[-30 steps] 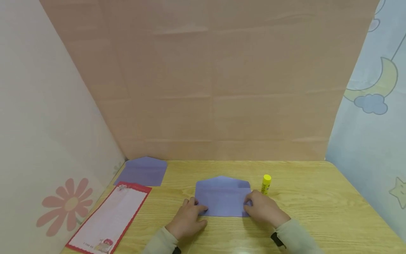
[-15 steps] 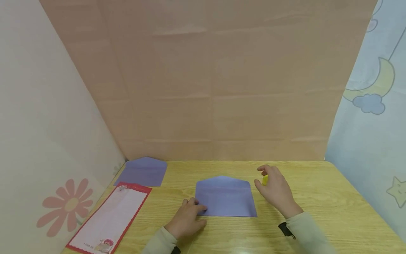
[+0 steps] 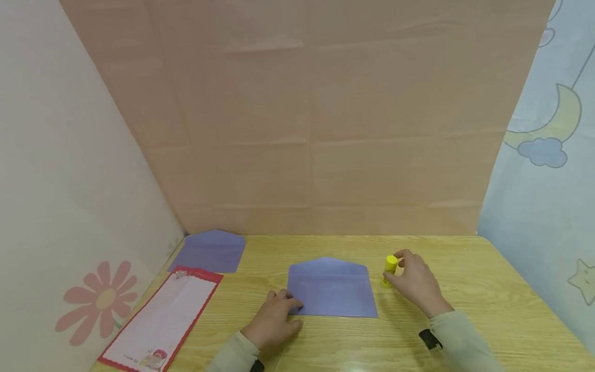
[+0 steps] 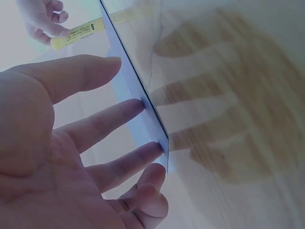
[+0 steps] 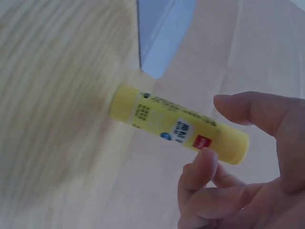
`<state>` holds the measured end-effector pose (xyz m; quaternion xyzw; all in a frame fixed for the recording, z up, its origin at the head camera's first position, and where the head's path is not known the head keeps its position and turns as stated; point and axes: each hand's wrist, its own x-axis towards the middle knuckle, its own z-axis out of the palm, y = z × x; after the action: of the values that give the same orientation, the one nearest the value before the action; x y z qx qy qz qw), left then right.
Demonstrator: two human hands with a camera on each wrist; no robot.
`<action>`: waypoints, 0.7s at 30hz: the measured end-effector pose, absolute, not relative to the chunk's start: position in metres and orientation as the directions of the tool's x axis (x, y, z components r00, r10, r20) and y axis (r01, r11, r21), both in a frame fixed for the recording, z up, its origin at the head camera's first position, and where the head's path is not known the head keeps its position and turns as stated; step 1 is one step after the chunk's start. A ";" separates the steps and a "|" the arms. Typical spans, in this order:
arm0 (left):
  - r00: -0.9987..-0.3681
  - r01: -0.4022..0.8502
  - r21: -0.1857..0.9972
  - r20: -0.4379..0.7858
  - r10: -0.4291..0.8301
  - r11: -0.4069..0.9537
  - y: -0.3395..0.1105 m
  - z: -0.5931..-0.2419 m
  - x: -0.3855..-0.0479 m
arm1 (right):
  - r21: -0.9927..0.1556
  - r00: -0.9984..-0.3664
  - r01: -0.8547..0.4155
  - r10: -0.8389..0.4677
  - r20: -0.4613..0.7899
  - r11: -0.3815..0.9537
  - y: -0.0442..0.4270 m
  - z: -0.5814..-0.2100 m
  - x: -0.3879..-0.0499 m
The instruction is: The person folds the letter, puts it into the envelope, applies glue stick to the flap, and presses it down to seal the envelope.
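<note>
Right wrist view takes it: the right hand (image 5: 274, 195) has thumb and fingers bent about the upper part of a yellow glue stick (image 5: 159, 121), one fingertip right on the barrel, but whether the thumb bears on it cannot be told. This camera alone gets the red patch on the printed label so clearly, with blue dots further down.

Over to the head view, and the glue stick stands upright on the wood-grain table (image 3: 353, 341), just right of a purple envelope (image 3: 331, 295) lying with its pointed flap spread away from the person.

Left hand (image 3: 274, 320) on the envelope's near left corner, fingers loose, gripping nothing! Left wrist view adds what the head camera misses: two fingertips touch the envelope's edge, the thumb sits clear, and a dark reflection of the hand shows on the tabletop.

Wider out, only the head view has a second purple envelope (image 3: 209, 256) at the far left, a red-bordered letter sheet (image 3: 160, 320) meeting its near edge, and the creased brown backdrop (image 3: 307, 129) behind.
</note>
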<state>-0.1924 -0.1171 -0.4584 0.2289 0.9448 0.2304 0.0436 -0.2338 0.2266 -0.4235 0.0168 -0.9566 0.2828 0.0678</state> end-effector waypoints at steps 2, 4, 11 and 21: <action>-0.891 0.414 0.456 0.025 0.454 0.788 -0.117 -0.458 -0.193 | -0.537 -0.993 -0.062 0.004 0.121 0.841 0.228 -0.427 -0.235; -0.890 0.416 0.459 0.031 0.454 0.785 -0.118 -0.458 -0.193 | -0.540 -0.995 -0.051 0.005 0.102 0.840 0.229 -0.429 -0.236; -0.892 0.414 0.498 0.054 0.450 0.762 -0.120 -0.461 -0.194 | -0.552 -0.997 -0.042 0.003 0.080 0.833 0.232 -0.438 -0.241; -0.888 0.426 0.571 0.116 0.444 0.702 -0.119 -0.462 -0.195 | -0.574 -0.993 -0.046 0.028 0.119 0.818 0.230 -0.443 -0.242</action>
<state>-0.1945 -0.1195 -0.4615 0.2358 0.9225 0.3053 0.0153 -0.2423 0.2300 -0.4426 0.0047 -0.9514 0.3019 0.0610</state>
